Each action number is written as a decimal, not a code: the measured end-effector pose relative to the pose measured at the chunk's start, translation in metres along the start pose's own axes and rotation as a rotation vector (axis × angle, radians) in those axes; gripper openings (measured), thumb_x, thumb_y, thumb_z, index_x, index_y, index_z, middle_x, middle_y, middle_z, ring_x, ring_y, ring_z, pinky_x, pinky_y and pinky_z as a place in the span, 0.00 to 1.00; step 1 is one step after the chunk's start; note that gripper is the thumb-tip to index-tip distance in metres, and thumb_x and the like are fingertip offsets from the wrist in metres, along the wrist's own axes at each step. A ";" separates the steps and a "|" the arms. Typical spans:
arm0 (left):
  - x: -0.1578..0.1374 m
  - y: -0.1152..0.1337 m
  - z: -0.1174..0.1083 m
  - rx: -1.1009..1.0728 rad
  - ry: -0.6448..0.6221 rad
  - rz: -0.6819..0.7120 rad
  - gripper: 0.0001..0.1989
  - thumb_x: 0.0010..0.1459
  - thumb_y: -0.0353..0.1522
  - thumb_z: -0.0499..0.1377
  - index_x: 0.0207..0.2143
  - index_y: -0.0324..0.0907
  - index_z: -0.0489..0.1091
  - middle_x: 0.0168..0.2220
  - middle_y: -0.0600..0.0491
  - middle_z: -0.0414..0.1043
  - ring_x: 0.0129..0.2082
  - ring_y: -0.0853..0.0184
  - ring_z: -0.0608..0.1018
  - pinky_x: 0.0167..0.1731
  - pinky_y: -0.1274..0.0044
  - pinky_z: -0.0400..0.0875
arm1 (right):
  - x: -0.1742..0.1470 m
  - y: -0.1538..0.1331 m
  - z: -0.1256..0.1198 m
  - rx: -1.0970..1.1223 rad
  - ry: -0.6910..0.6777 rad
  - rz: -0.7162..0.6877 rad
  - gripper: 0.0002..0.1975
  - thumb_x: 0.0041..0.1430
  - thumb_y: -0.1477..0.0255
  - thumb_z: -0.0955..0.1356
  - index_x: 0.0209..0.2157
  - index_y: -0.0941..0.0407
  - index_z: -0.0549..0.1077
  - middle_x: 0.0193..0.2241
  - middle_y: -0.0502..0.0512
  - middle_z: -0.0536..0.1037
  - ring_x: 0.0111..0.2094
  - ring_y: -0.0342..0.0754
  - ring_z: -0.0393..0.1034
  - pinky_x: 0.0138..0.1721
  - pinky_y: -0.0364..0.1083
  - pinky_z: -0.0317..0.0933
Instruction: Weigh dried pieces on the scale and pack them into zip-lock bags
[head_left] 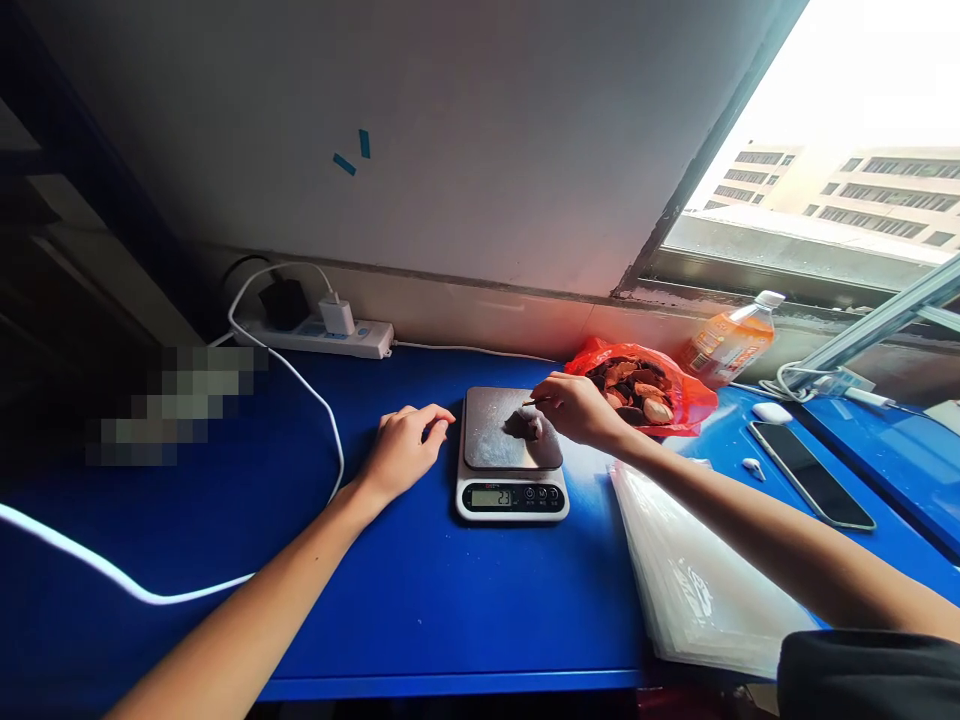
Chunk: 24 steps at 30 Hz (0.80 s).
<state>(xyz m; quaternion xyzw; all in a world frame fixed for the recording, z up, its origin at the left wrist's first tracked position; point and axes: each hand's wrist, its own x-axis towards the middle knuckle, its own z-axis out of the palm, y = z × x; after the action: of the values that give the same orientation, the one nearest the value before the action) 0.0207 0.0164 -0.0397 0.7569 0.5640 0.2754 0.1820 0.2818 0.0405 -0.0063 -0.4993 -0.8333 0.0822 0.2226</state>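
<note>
A small piece (529, 402) is pinched in the right hand (576, 408) over the scale (511, 458) — the left hand (405, 447) is rested loosely curled, holding nothing, on the blue desk (420, 590).

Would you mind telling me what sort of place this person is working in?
Probably a small packing or weighing bench indoors by a window. A digital scale sits on a blue table, with a red bag of dried pieces behind it and a stack of clear plastic bags alongside.
</note>
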 end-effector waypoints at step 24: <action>-0.001 0.002 0.000 0.004 -0.023 -0.006 0.13 0.59 0.35 0.50 0.37 0.45 0.75 0.31 0.53 0.77 0.38 0.62 0.77 0.40 0.73 0.68 | -0.011 0.006 0.002 -0.100 -0.131 -0.108 0.09 0.59 0.77 0.63 0.38 0.58 0.74 0.36 0.56 0.75 0.34 0.44 0.70 0.34 0.41 0.59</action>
<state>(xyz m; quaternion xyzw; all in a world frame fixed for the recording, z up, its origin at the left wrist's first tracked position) 0.0222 0.0152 -0.0387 0.7585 0.5649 0.2651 0.1878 0.2900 0.0341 -0.0135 -0.4578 -0.8748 0.0607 0.1466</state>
